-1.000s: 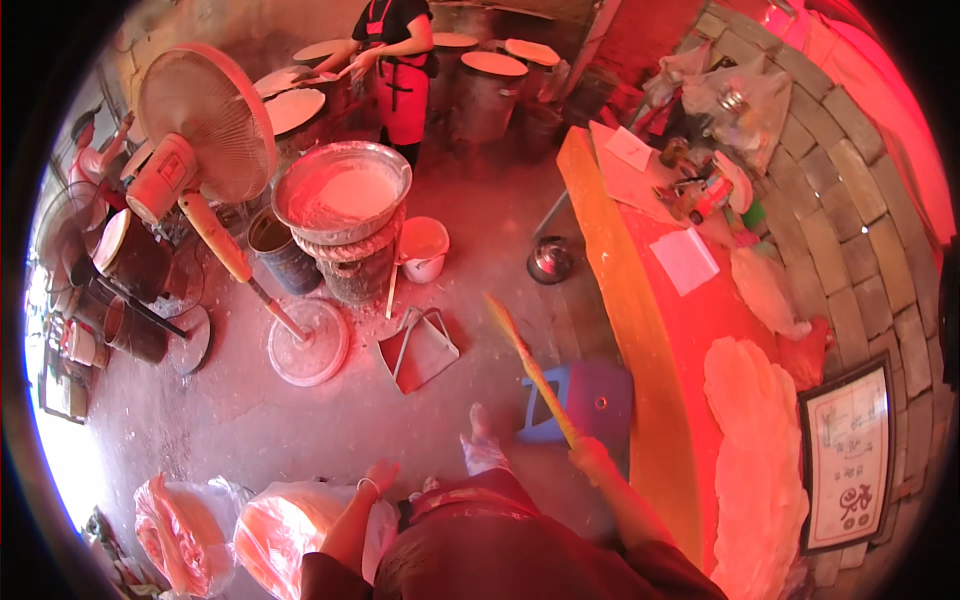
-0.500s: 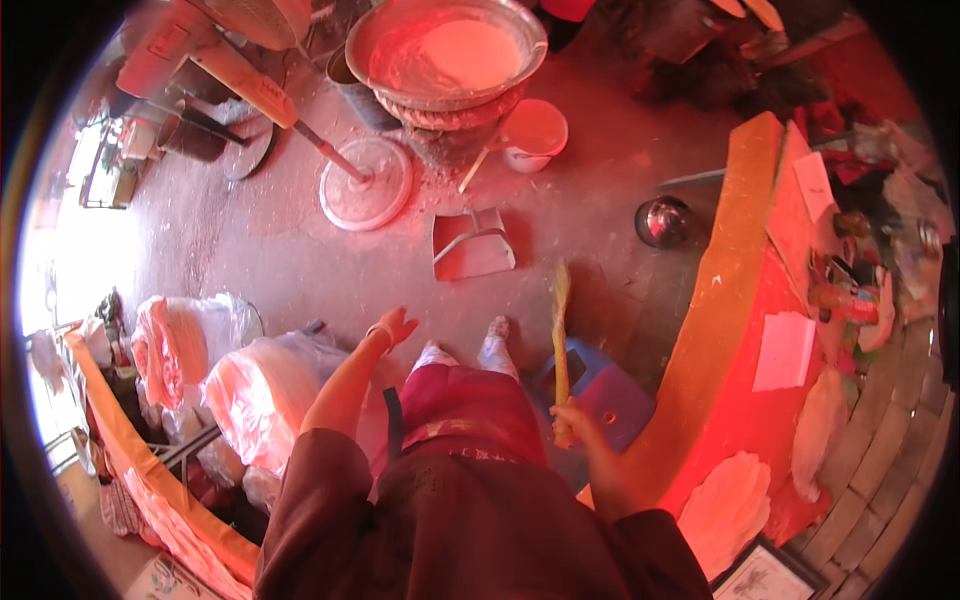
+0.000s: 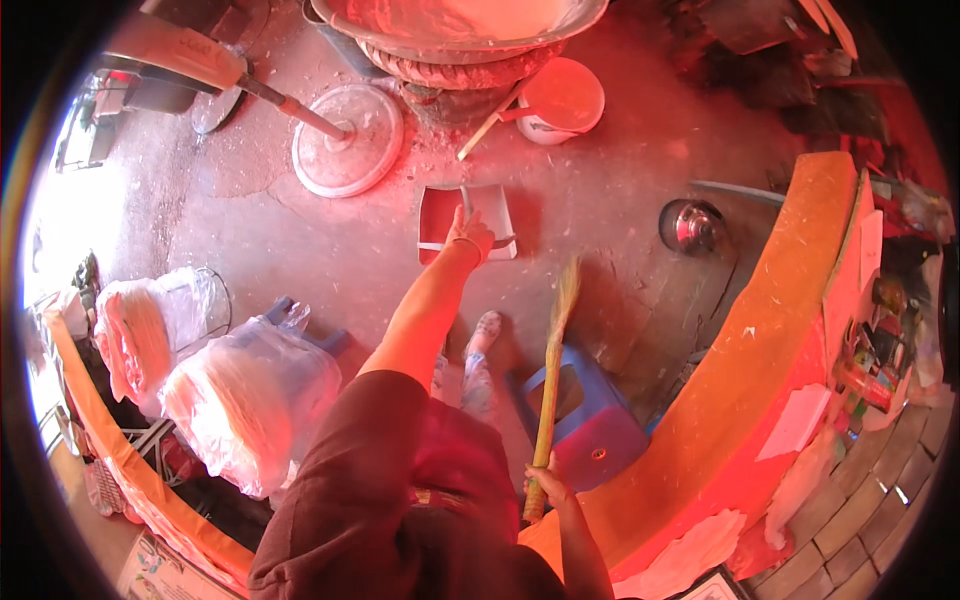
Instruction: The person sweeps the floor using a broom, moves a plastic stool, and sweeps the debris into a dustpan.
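Observation:
With my right hand [image 3: 550, 484] I grip the lower end of a straw broom [image 3: 549, 390], whose bristles point away from me. My left arm stretches forward, and my left hand [image 3: 472, 234] is over the handle of a dustpan [image 3: 436, 212] on the floor. Its fingers look apart at the handle; I cannot make out a closed grip. The pan has a pale rim and lies just beyond my feet.
A blue plastic stool [image 3: 600, 425] stands beside the broom, left of a long orange-edged counter [image 3: 740, 340]. Plastic-wrapped bundles [image 3: 250, 400] sit at left. Farther off are a round-based stand [image 3: 350, 150], a white bucket [image 3: 570, 110], a large metal basin [image 3: 470, 45] and a shiny round pot [image 3: 690, 227].
My left hand has moved forward and right from beside my leg to the dustpan's handle. The view has shifted as I lean forward. The broom stays in my right hand.

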Tool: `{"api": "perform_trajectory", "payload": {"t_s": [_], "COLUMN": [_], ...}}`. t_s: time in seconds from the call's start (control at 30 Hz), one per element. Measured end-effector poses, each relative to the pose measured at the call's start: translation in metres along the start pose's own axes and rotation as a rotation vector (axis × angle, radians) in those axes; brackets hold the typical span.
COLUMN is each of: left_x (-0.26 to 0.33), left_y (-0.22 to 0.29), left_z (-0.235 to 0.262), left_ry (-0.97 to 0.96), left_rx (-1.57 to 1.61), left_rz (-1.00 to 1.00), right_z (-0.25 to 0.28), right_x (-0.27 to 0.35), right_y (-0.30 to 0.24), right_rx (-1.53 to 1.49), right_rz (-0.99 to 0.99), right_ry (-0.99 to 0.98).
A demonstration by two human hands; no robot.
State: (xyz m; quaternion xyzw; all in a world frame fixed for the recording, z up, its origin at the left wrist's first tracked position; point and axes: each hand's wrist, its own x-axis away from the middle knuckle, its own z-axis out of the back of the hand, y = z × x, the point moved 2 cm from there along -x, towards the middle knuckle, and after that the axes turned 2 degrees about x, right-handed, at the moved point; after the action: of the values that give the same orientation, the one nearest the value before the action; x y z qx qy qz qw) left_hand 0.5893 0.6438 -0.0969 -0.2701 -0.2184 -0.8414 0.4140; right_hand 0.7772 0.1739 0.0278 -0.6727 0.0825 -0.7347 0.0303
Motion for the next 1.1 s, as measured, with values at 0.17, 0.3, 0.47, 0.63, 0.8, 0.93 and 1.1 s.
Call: {"api": "perform_trajectory", "payload": {"t_s": [0.17, 0.3, 0.47, 0.63, 0.8, 0.93, 1.1], "left_x": [0.006, 0.087, 0.186, 0.305, 0.423, 0.506, 0.631], "left_y": [-0.02, -0.037, -0.037, -0.029, 0.003, 0.034, 0.089], "left_z": [-0.019, -0.007, -0.018, -0.051, -0.128, -0.213, -0.32], "left_ry": [-0.134, -0.136, -0.061, 0.0, 0.094, 0.17, 0.415], "left_rx": [-0.055, 0.046, 0.337, 0.714, 1.119, 1.367, 1.666], "left_rz": [-0.11, -0.005, 0.211, 0.487, 0.801, 0.979, 1.243], "right_z": [0.012, 0.04, 0.069, 0.079, 0.054, 0.007, -0.087], "right_x": [0.009, 0.044, 0.096, 0.135, 0.161, 0.191, 0.23], "right_y": [-0.018, -0.042, -0.076, -0.13, -0.175, -0.189, -0.162], "right_rx": [-0.208, 0.074, 0.363, 0.715, 1.196, 1.405, 1.66], "right_rz": [0.046, 0.051, 0.119, 0.094, 0.178, 0.174, 0.246], "right_ry": [-0.039, 0.103, 0.041, -0.001, -0.07, -0.16, -0.245]}}
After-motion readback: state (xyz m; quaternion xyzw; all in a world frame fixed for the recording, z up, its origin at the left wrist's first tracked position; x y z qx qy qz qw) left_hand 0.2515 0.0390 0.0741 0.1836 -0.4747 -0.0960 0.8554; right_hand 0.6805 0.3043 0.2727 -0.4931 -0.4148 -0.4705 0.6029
